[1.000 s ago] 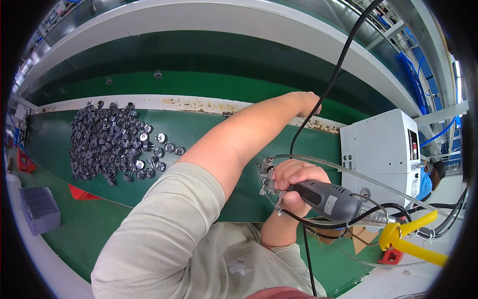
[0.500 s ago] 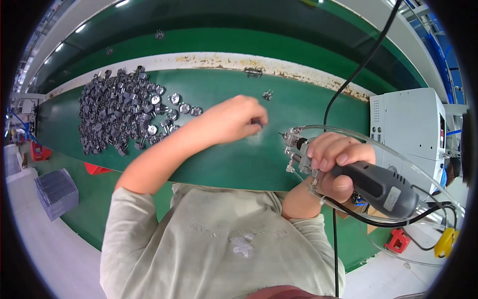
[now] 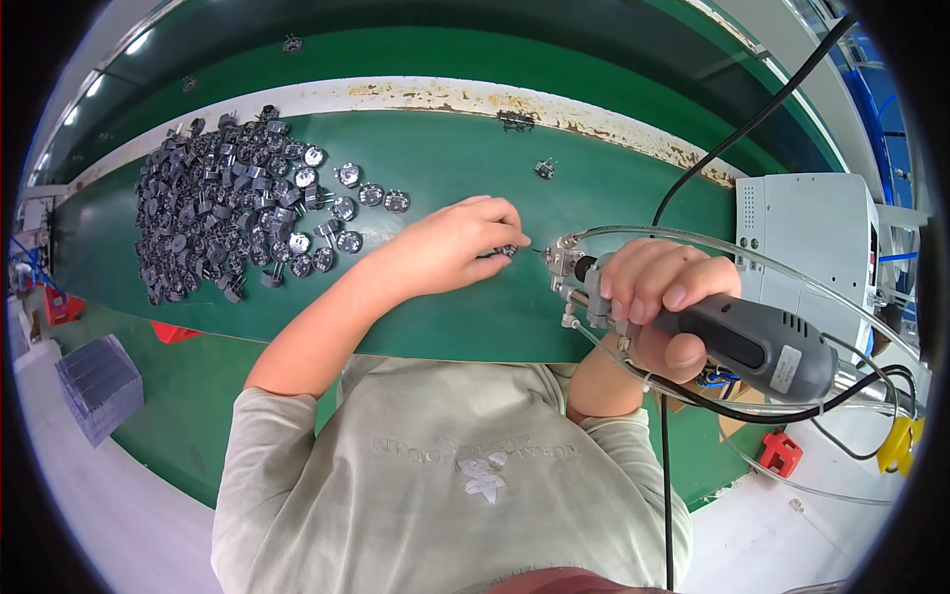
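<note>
My left hand (image 3: 460,243) is closed in a pinch over the green bench. Between its fingertips is a small round black-and-silver electronic component (image 3: 508,250), partly hidden by the fingers. My right hand (image 3: 665,297) wraps round a dark grey handheld electric tool (image 3: 757,346) with metal fittings at its front. The tool's thin tip (image 3: 544,251) points left, just short of the pinched component. A heap of similar components (image 3: 213,198) covers the bench's left side, with several loose ones (image 3: 370,195) at its right edge.
Another component (image 3: 545,168) lies alone beyond my hands. A grey-white machine (image 3: 807,238) stands at the right. A black cable (image 3: 727,144) and clear tubing (image 3: 782,272) run around the tool. A worn white ledge (image 3: 426,94) borders the bench's far side.
The component now shows between my left fingertips, and that hand is no longer blurred. The tool's tip sits closer to it. The whole view has shifted slightly.
</note>
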The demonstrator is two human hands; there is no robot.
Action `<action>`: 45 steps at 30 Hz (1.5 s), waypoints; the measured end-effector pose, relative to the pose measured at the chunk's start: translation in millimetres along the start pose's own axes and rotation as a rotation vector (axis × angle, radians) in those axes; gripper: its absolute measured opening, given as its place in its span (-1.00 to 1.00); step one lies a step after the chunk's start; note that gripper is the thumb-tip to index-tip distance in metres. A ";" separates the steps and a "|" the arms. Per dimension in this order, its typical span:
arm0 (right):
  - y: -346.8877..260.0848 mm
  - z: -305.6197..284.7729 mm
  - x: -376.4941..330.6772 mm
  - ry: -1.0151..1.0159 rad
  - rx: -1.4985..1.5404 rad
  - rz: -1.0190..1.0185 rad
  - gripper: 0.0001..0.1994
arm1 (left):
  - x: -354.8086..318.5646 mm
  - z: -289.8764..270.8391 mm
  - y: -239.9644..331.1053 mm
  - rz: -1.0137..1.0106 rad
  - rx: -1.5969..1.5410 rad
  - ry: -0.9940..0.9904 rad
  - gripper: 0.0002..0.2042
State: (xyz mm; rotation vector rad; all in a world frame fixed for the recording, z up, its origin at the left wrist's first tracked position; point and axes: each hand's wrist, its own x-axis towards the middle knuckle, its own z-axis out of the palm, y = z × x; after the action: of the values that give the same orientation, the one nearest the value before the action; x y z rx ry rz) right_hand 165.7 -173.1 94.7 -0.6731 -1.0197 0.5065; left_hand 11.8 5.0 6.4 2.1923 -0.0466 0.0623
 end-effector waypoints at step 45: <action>23.0 25.9 10.9 -0.143 -0.330 0.084 -0.75 | -1.1 5.2 -9.6 0.106 0.062 0.246 -0.74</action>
State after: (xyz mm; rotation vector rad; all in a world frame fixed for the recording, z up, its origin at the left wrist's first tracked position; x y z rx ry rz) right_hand 145.6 -142.8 94.0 -0.9867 -1.2275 0.4681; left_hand 11.4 6.3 -4.5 2.2273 -0.0222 0.3964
